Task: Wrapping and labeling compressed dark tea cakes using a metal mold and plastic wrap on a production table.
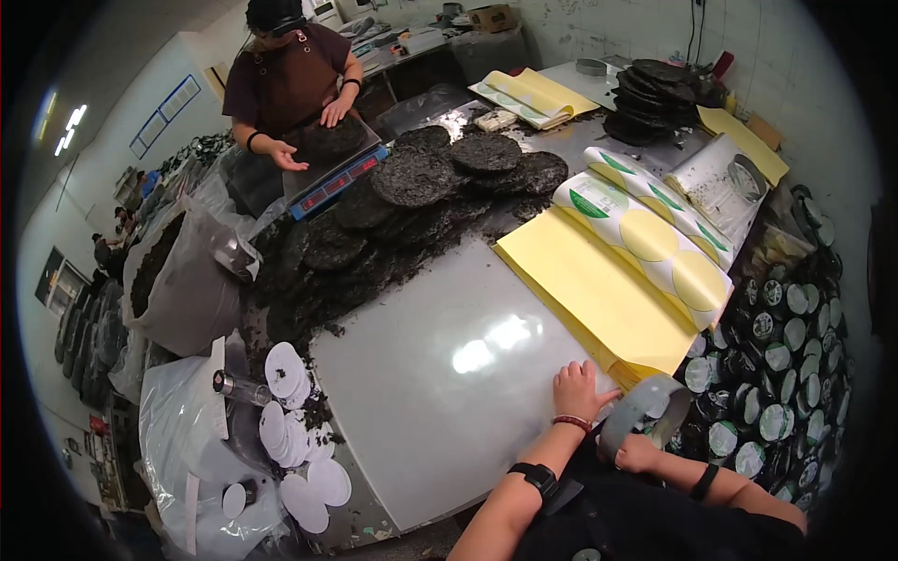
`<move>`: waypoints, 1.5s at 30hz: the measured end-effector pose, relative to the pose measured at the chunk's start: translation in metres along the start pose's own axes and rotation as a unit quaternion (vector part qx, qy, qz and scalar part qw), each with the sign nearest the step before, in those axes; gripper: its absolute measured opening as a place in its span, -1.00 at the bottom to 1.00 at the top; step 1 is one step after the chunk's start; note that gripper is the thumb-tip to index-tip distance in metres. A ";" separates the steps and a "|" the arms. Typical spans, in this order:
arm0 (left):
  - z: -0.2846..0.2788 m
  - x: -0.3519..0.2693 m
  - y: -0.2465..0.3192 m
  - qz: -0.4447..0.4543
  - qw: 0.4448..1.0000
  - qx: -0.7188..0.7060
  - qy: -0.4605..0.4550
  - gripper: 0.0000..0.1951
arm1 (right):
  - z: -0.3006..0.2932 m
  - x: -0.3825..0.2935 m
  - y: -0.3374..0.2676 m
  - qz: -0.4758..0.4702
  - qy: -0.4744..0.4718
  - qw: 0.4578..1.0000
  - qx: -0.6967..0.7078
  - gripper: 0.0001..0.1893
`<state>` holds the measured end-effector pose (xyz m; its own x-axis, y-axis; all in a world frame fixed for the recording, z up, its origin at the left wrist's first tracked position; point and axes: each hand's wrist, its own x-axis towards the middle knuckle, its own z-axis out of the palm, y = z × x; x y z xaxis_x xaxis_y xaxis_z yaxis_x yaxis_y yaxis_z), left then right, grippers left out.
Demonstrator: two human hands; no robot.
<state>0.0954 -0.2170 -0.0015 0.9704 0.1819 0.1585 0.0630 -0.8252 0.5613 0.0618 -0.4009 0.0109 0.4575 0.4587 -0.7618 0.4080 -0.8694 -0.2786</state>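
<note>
My left hand rests palm down at the near right edge of a glossy white board, thumb stretched toward yellow backing sheets; it holds nothing. Gripped in my right hand is a wide grey metal ring, tilted beside the board's corner. White sheets of round stickers with green print curl back over the yellow backing. Across the board's far side lies a heap of dark, rough pressed discs, overlapping one another.
Opposite, a co-worker has both hands at a dark disc on a blue digital scale. White paper rounds and a bottle lie left. Wrapped discs pile up right. More discs are stacked at the back.
</note>
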 end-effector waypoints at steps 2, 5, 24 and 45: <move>0.014 0.010 -0.028 0.018 0.999 -0.032 0.003 -0.61 | 0.005 -0.010 0.030 -0.262 0.001 0.873 0.412 -0.33; 0.009 -0.007 -0.056 -0.080 0.967 -0.222 -0.100 -0.69 | -0.066 -0.083 0.026 -0.216 0.004 0.870 0.444 -0.43; -0.049 -0.042 -0.118 -0.229 0.839 -0.481 -0.109 -0.60 | -0.094 0.055 -0.167 -0.544 -0.143 0.819 -0.112 -0.63; -0.178 -0.362 -0.351 -0.531 0.627 -0.141 0.551 -0.84 | -0.256 0.028 -0.176 -0.358 0.089 0.929 0.041 -0.62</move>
<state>-0.3195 0.1022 -0.1114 -0.3457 0.9371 -0.0488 0.3434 0.1748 0.9228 0.2049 -0.1877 0.1880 0.2177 0.9414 -0.2575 0.5990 -0.3372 -0.7263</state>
